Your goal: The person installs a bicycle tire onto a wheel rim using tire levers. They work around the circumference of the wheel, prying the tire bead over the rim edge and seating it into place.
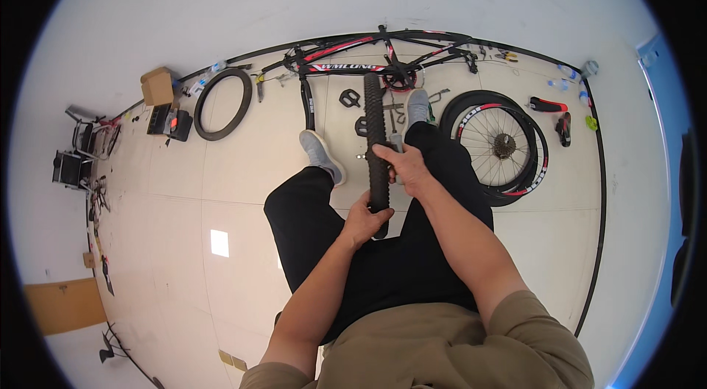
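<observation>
Gripping the near end of the knobby tyre [377, 124], the left hand [361, 223] held it edge-on between the legs [298, 208]. The right hand [403, 168] clasped its right side, thumb across the tread (a grey object [396, 141] beside that hand was hard to identify). Good handling probably called for a steady near hold and even thumb pressure. Beyond lay the bike frame [350, 67], far; a spoked wheel [504, 146], right; a bare tyre [198, 110], left.
</observation>
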